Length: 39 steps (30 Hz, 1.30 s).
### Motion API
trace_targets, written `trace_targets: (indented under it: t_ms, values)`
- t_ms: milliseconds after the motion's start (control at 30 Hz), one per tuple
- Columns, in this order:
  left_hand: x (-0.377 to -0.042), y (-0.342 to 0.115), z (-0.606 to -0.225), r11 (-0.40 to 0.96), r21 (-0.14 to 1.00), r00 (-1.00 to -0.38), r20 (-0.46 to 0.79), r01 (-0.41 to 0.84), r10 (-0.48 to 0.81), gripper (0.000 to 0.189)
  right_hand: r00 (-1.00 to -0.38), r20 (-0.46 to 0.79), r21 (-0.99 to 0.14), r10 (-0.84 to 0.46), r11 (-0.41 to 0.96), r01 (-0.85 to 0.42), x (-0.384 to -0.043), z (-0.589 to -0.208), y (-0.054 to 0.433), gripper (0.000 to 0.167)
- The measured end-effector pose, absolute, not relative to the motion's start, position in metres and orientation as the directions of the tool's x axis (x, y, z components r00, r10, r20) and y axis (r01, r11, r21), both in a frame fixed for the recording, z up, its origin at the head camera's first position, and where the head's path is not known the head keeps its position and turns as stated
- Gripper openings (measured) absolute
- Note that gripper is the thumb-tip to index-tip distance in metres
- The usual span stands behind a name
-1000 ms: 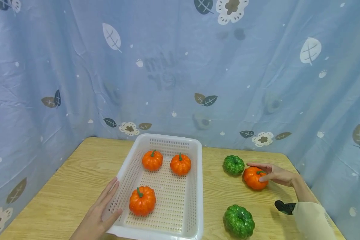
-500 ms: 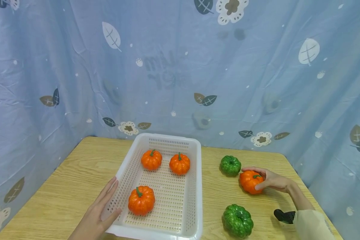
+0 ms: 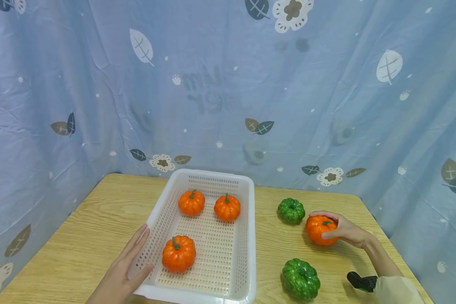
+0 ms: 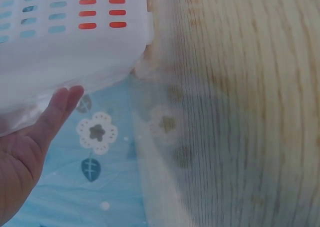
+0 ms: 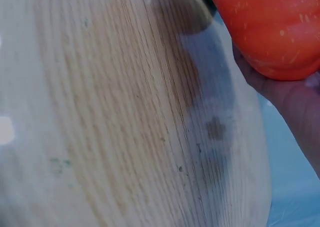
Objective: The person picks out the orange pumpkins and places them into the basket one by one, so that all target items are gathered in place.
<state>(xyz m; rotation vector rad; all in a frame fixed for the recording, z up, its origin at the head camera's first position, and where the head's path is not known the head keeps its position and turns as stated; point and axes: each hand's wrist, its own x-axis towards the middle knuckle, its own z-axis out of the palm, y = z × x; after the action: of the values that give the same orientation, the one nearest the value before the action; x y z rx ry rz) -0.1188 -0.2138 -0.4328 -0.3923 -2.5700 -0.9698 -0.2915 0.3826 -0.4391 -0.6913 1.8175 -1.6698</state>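
Note:
My right hand point(image 3: 343, 231) grips a small orange pumpkin point(image 3: 317, 229) with a green stem, fingers over its far side and thumb on the near side. In the right wrist view that orange pumpkin point(image 5: 280, 32) fills the upper right corner, against the palm. A white perforated plastic basket point(image 3: 252, 245) stands left of it, with three orange pumpkins inside: back left point(image 3: 191, 203), back right point(image 3: 227, 208) and front left point(image 3: 179, 254). Against the basket's left rim rests my left hand point(image 3: 119, 270), fingers straight; in the left wrist view its fingers touch the basket wall point(image 4: 90, 52).
On the wooden table point(image 3: 270, 236), right of the basket, sit two green pumpkins, one at the back point(image 3: 291, 210) and one nearer point(image 3: 300, 279). A black strap-like piece point(image 3: 361, 281) juts from the right sleeve. A blue patterned curtain point(image 3: 220, 84) encloses the table.
My right hand has closed more firmly round the orange pumpkin, which has shifted slightly. The back green pumpkin sits a little further left, now apart from the orange one. The left hand stays put.

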Motion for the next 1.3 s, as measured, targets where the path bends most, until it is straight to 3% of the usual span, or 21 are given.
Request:
trace_targets:
  t_ms: [400,1033,1300]
  values:
    - [-0.120,-0.216,-0.432,0.741,0.585,-0.920,0.374,0.331,0.115,0.077,-0.668,0.018,-0.999,-0.744,0.015,-0.044,-0.277,-0.425,0.368,0.055]
    - [-0.120,-0.216,-0.436,0.731,0.563,-0.889,0.440,0.384,0.129,0.078,-0.676,0.148,-0.981,-0.722,-0.020,-0.193,-0.253,-0.380,0.322,0.049]
    - [-0.119,-0.214,-0.430,0.726,0.589,-0.911,0.394,0.354,0.124,0.075,-0.615,0.203,-0.971,-0.762,-0.075,-0.228,-0.241,-0.359,0.292,0.049]
